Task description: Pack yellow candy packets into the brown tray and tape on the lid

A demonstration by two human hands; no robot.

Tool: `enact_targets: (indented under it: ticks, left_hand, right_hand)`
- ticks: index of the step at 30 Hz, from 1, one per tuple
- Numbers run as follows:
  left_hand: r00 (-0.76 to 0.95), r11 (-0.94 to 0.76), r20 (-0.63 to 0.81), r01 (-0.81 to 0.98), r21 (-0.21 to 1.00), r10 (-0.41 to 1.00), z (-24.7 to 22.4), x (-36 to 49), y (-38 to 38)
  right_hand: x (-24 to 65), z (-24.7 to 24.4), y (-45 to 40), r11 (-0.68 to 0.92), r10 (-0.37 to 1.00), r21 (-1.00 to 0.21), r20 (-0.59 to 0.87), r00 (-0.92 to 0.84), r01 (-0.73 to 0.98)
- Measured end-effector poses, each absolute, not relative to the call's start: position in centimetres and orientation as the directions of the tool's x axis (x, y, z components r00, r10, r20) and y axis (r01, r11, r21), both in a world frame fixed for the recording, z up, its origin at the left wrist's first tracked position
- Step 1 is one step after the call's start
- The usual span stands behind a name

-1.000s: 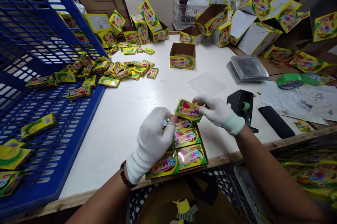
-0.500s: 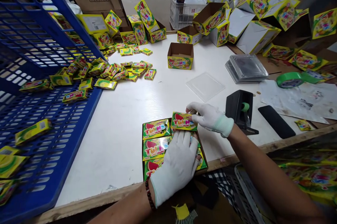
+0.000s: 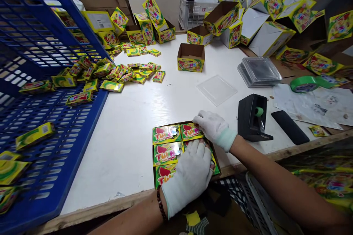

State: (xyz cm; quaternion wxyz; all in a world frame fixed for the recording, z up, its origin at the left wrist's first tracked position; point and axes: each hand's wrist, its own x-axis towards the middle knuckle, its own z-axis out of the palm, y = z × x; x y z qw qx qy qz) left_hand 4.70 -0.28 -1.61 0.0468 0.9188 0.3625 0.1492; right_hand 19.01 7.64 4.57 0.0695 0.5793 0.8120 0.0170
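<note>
A shallow display carton (image 3: 153, 156) at the table's front edge holds several green-and-yellow "TWINS" candy boxes, laid flat in two columns. My left hand (image 3: 194, 165), white-gloved, lies flat over the right column with its fingers stretched forward, covering part of the boxes. White-gloved too, my right hand (image 3: 212, 124) has its fingers bent over the right end of the top-right candy box (image 3: 189, 131). That box lies level with its neighbour, the top-left candy box (image 3: 167, 134). Its right end is hidden under the fingers.
A blue plastic crate (image 3: 79, 146) lies tipped at left, with a pile of small candy boxes (image 3: 121, 73) spilling out. Ahead stand an open carton (image 3: 191, 58) and a clear plastic lid (image 3: 217, 89). A black tape dispenser (image 3: 251, 117) and phone (image 3: 290, 127) lie to the right.
The candy box in my right hand has gone down from a raised position into the carton's top-right corner. My left hand stays on the boxes; the whole view has shifted slightly.
</note>
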Motion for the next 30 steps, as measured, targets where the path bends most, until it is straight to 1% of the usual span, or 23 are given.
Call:
enact_targets:
  ticks: [3,5,8,11,16,20,24,27,30]
  left_hand:
    - [0.697,-0.737,0.239,0.640,0.215,0.676,-1.7,4.7,-0.3]
    - [0.699,-0.743,0.251,0.638,0.204,0.669,-1.7,4.7,-0.3]
    - [0.692,-0.742,0.271,0.646,0.182,0.669,-1.6,4.6,-0.5]
    - [0.675,-0.730,0.283,0.655,0.195,0.681,-1.7,4.7,-0.6]
    - [0.673,-0.730,0.283,0.648,0.218,0.683,-1.9,4.7,-0.7]
    - [0.665,-0.716,0.265,0.658,0.233,0.698,-1.7,4.7,-0.7]
    - [0.667,-0.699,0.210,0.667,0.258,0.715,-1.3,4.7,-0.6]
    - [0.670,-0.695,0.192,0.665,0.272,0.717,-1.1,4.8,-0.4]
    - [0.687,-0.700,0.156,0.659,0.277,0.709,-1.0,4.8,-0.4]
  right_hand:
    - [19.1,5.0,7.3,0.337,0.941,0.105,-0.039,-0.335,0.935]
    - [18.8,5.2,6.8,0.404,0.915,0.089,-0.022,-0.404,0.910]
    - [18.2,5.1,6.3,0.516,0.857,0.076,-0.067,-0.512,0.853]
    - [17.7,4.6,6.3,0.512,0.858,0.103,-0.089,-0.505,0.853]
    - [18.3,4.4,6.4,0.519,0.855,0.119,-0.073,-0.513,0.847]
    - [19.6,4.3,6.4,0.560,0.826,0.160,-0.028,-0.563,0.813]
    - [20.5,4.2,6.7,0.611,0.781,0.177,0.026,-0.624,0.771]
    - [20.0,4.8,6.8,0.624,0.772,0.217,-0.020,-0.635,0.751]
    - [18.8,5.9,6.9,0.596,0.801,0.249,-0.110,-0.589,0.763]
